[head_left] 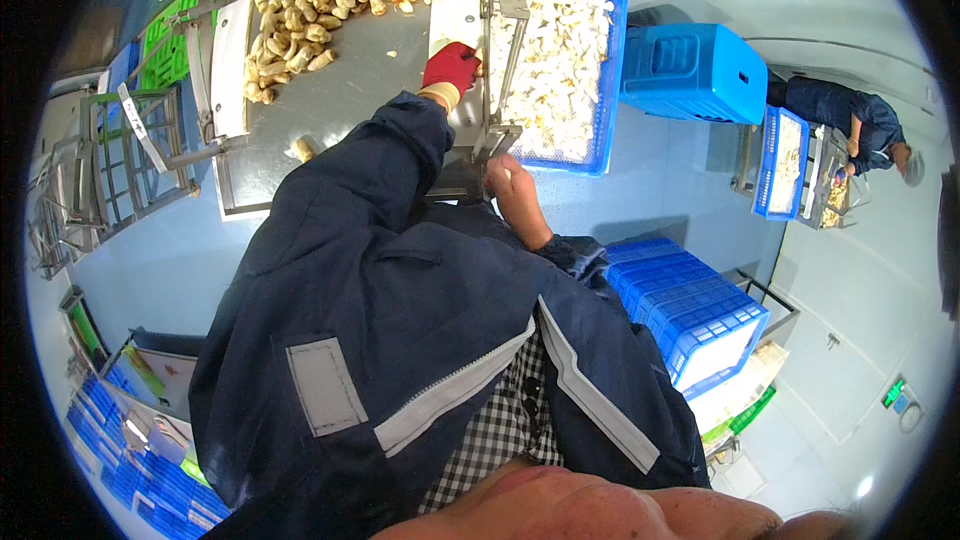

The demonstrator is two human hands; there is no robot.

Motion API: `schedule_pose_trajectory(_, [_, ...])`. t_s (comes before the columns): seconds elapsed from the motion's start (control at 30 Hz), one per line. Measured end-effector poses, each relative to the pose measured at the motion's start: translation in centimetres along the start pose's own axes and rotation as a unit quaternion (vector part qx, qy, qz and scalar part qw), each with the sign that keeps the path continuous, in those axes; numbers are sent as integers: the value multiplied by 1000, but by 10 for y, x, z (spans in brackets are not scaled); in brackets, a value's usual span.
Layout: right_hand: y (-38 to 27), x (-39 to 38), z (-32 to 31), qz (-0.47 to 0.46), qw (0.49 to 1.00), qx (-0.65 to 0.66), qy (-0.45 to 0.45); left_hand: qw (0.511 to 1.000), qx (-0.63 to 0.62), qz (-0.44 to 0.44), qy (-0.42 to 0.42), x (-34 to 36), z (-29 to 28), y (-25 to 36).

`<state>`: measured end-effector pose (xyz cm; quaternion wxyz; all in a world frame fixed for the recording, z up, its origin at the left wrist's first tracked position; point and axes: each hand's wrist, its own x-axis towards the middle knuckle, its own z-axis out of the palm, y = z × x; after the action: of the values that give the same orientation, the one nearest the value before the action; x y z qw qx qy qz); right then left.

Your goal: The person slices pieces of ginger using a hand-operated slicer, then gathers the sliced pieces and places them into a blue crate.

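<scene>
My left hand, in a red glove with a pale cuff, is closed at the near end of a white board, against an upright metal frame. What its curled fingers hold is hidden. My bare right hand is closed in a fist just below the frame's near end, by a metal bracket; its grip is too small to make out. Whole brown-and-cream mushrooms lie heaped on the steel table. Right of the frame, a blue crate is filled with pale mushroom slices.
One loose mushroom lies near the table's front edge. A bright blue bin stands beyond the crate, and stacked blue crates are at my right. Metal racks stand at left. Another person works at far right beside another blue crate.
</scene>
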<state>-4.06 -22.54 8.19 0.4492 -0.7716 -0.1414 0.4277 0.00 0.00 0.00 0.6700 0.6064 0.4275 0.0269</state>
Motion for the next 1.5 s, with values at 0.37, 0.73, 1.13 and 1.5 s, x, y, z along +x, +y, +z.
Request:
schedule_pose_trajectory(0.37, [-31, -4, -6, -45, 995, 86, -13, 983, 166, 65, 52, 7, -2, 2])
schedule_pose_trajectory(0.73, [-39, -9, -10, -46, 998, 26, 17, 998, 69, 1, 3, -9, 0, 17])
schedule_pose_trajectory(1.13, [-44, -12, -9, -42, 999, 28, -10, 970, 223, 67, 68, -1, -5, 6])
schedule_pose_trajectory(1.5, [-63, -15, -16, -15, 999, 26, -21, 978, 200, 51, 39, 6, -5, 0])
